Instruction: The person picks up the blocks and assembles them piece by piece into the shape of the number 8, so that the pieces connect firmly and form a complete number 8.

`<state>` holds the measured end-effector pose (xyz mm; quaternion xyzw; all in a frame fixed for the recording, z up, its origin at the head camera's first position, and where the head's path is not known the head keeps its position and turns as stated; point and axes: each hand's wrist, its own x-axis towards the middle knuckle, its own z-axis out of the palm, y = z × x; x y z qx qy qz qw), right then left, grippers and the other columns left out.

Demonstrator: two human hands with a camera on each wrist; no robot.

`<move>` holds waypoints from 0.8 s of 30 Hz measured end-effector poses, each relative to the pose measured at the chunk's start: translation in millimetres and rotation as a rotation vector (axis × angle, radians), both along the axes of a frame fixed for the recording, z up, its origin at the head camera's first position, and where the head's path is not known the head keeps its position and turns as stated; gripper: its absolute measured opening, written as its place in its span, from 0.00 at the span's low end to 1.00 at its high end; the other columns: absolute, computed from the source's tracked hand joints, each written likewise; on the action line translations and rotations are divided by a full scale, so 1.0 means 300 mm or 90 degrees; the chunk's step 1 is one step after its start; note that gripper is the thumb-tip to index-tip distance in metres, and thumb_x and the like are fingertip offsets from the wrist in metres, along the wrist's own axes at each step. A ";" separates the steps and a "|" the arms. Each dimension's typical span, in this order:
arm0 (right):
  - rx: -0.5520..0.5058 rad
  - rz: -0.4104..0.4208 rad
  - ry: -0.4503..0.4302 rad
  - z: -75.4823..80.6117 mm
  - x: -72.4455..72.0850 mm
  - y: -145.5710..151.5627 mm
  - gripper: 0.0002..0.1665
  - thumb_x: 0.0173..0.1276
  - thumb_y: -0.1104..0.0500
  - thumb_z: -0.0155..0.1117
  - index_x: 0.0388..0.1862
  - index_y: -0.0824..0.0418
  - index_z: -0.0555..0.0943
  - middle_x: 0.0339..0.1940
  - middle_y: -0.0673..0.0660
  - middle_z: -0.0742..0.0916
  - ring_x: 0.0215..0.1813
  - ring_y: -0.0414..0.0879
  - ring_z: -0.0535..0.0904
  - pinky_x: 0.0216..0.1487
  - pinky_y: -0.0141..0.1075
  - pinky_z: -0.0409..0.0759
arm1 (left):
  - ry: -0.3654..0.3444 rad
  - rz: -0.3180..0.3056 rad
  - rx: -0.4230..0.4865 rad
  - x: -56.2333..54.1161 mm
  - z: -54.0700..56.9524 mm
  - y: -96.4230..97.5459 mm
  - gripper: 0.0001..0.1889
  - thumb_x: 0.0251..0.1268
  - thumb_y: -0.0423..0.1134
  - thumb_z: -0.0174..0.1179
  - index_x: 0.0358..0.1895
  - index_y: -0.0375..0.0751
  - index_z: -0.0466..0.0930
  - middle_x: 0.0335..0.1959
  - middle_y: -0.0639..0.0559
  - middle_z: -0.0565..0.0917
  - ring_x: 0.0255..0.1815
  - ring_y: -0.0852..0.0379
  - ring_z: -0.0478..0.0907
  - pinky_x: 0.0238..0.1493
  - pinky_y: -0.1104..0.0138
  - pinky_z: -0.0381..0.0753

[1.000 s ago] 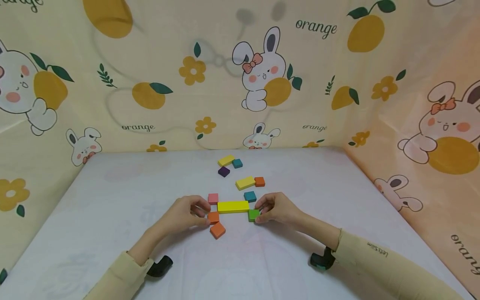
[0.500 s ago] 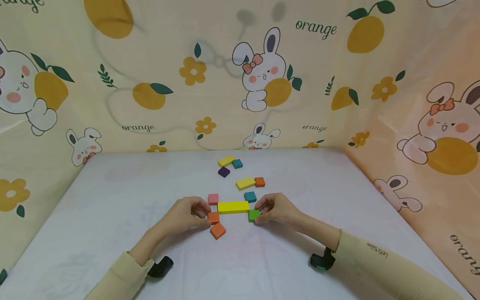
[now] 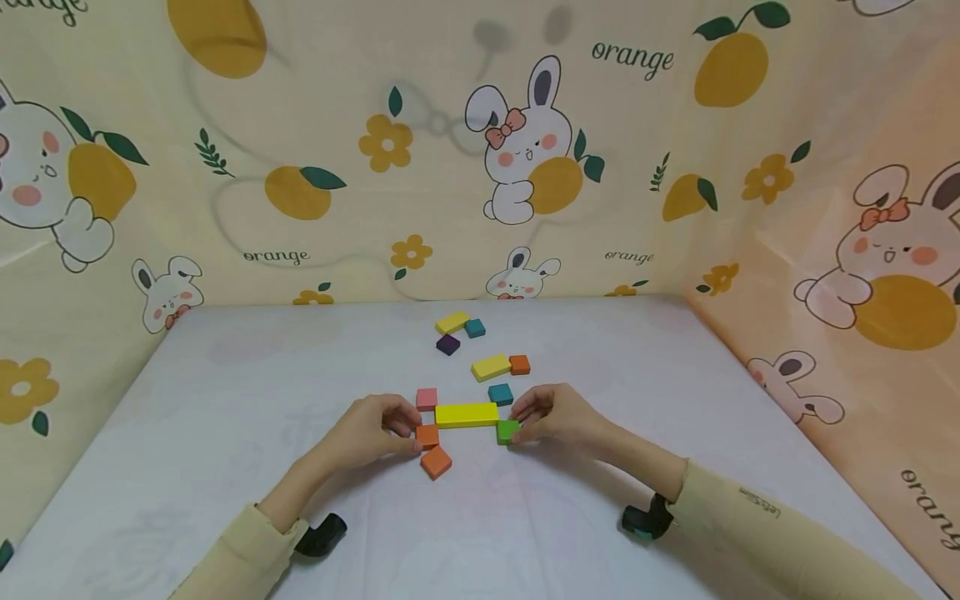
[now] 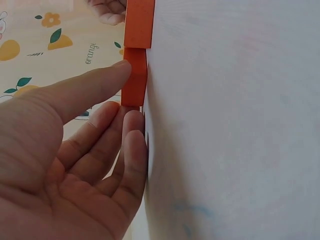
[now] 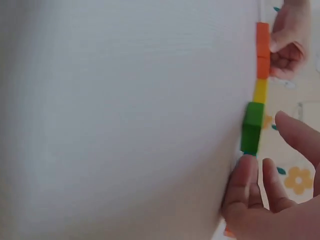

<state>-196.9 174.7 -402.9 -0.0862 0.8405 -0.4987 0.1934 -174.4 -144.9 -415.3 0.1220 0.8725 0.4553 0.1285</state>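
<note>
In the head view a long yellow block (image 3: 467, 415) lies across the middle of the table. My left hand (image 3: 378, 429) is at its left end, pinching an orange block (image 3: 427, 436). The left wrist view shows the thumb (image 4: 112, 82) on that block and the curled fingers behind it. A second orange block (image 3: 436, 462) touches it on the near side; a pink block (image 3: 427, 399) lies beyond. At the yellow block's right end is a green block (image 3: 507, 432). My right hand (image 3: 558, 421) is beside it, fingertips close, thumb (image 5: 295, 135) apart from it in the right wrist view.
A teal block (image 3: 500, 394) lies just beyond the yellow one's right end. Farther back are a yellow block (image 3: 491, 367) with an orange block (image 3: 520, 365), then another yellow block (image 3: 452, 323), a teal block (image 3: 475, 328) and a purple block (image 3: 447, 344). Printed cloth surrounds the table.
My right hand has shifted slightly, its thumb easing back a little from the green block. The left hand and the blocks look the same.
</note>
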 end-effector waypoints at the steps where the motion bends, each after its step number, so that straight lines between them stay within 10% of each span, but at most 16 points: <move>1: -0.005 -0.006 -0.007 0.005 -0.003 0.003 0.20 0.55 0.61 0.79 0.46 0.64 0.82 0.38 0.57 0.86 0.39 0.51 0.79 0.40 0.36 0.81 | 0.000 0.000 0.000 0.000 0.000 -0.001 0.16 0.51 0.36 0.76 0.43 0.46 0.82 0.36 0.56 0.83 0.37 0.56 0.78 0.44 0.64 0.80; 10: -0.036 -0.086 0.009 0.078 -0.085 0.034 0.18 0.62 0.59 0.73 0.47 0.68 0.82 0.36 0.58 0.86 0.38 0.54 0.79 0.44 0.45 0.80 | -0.003 -0.003 0.002 0.003 0.006 -0.002 0.16 0.52 0.36 0.75 0.43 0.45 0.82 0.36 0.56 0.82 0.38 0.56 0.78 0.44 0.64 0.80; 24: 0.045 -0.054 0.118 0.056 -0.279 0.076 0.24 0.60 0.59 0.75 0.55 0.64 0.82 0.54 0.62 0.84 0.52 0.54 0.77 0.52 0.44 0.75 | 0.000 -0.013 0.004 0.006 0.010 0.000 0.15 0.53 0.37 0.75 0.44 0.44 0.82 0.36 0.55 0.82 0.38 0.56 0.78 0.44 0.64 0.79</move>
